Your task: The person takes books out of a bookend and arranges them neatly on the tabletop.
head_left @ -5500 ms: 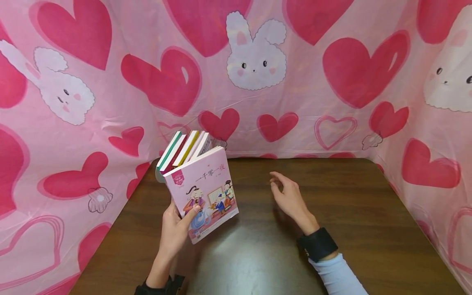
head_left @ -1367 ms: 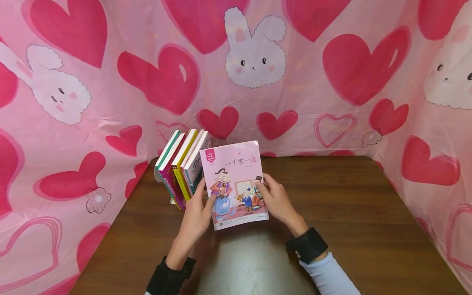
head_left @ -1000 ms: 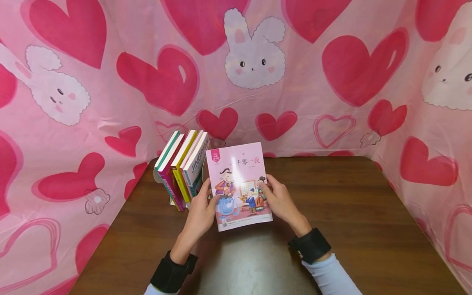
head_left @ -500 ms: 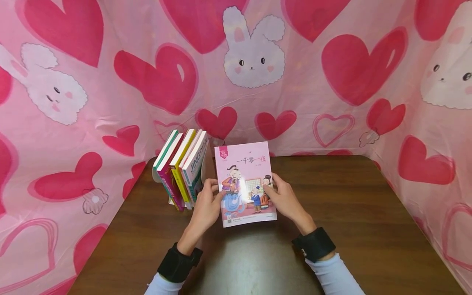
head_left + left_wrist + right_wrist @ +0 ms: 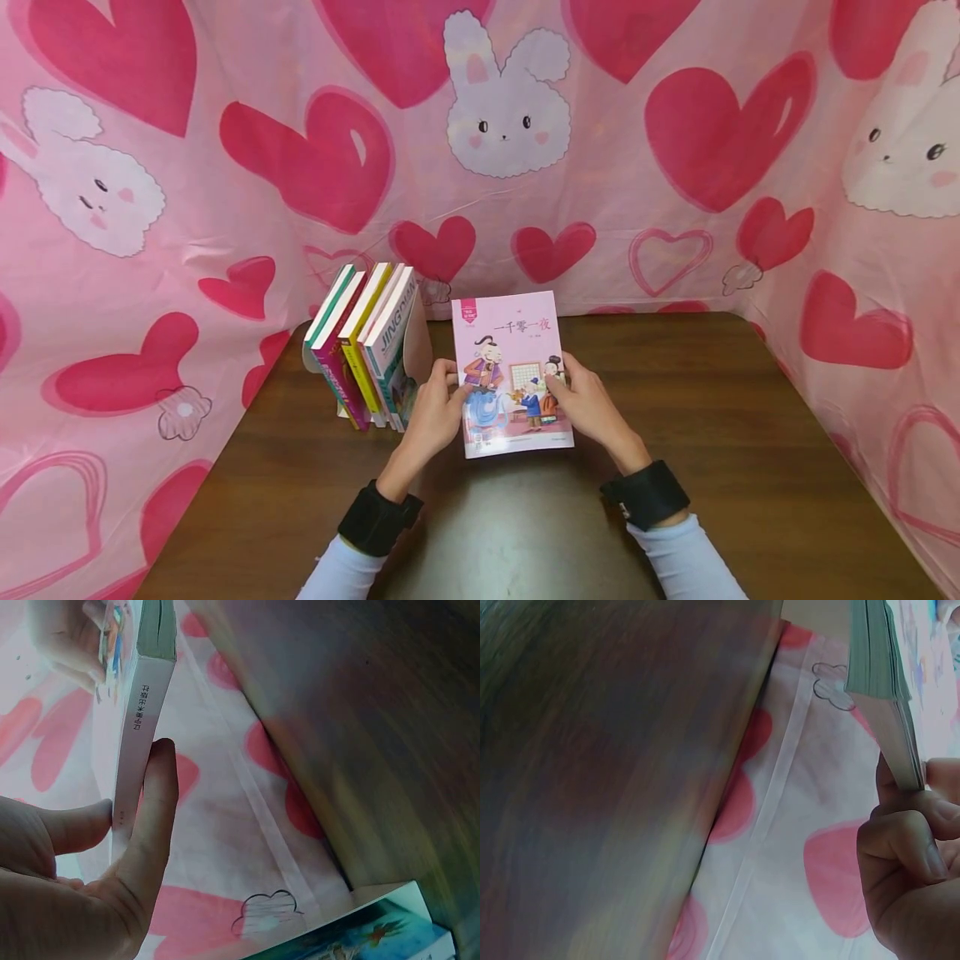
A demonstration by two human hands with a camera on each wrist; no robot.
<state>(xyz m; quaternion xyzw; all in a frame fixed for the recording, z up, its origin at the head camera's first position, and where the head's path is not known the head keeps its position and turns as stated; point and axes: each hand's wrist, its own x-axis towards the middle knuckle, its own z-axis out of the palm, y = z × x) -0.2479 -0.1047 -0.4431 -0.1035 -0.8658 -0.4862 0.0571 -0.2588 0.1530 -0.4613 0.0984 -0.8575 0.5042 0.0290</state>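
Both hands hold a pink paperback book (image 5: 517, 342) above the middle of the table, its illustrated front cover facing up toward the head camera. My left hand (image 5: 437, 407) pinches the spine side, thumb on the cover. In the left wrist view, the spine (image 5: 139, 712) lies between thumb and fingers. My right hand (image 5: 596, 407) grips the opposite edge, thumb on the cover. The right wrist view shows page edges (image 5: 874, 652) and curled fingers beneath the book. Left of the book, several upright books (image 5: 375, 333) lean in a row, beside a pale bookend (image 5: 417, 337).
A dark wooden table (image 5: 720, 417) spreads beneath the hands. Pink cloth (image 5: 600, 192) printed with hearts and rabbits hangs behind it and at both sides. Black bands (image 5: 378, 517) wrap both wrists.
At first the left hand alone held the book before the row, the right hand apart. Then the right hand took its other edge, and both hands moved it rightward, away from the row.
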